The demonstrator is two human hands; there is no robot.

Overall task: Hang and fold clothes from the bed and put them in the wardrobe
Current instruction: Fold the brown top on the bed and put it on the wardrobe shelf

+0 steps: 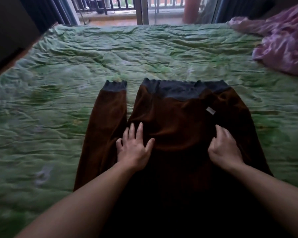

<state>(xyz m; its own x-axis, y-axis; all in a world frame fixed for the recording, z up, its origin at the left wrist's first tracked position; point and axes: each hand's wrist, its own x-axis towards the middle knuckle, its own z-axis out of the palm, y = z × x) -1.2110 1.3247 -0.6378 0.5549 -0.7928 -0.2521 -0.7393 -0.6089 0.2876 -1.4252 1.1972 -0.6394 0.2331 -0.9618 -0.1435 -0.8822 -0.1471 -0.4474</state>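
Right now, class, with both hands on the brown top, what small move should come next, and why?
Probably fold the sleeve inward across the brown top. It lies flat on the green bedspread, the left hand rests beside that sleeve, and the right hand steadies the body.

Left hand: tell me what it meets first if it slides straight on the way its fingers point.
The left hand lies flat on the brown garment; straight ahead it likely crosses more brown fabric, then the grey band.

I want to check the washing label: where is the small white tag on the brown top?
In the head view, the white tag lies on the brown top, right of centre, just below its grey hem band and beyond the right hand.
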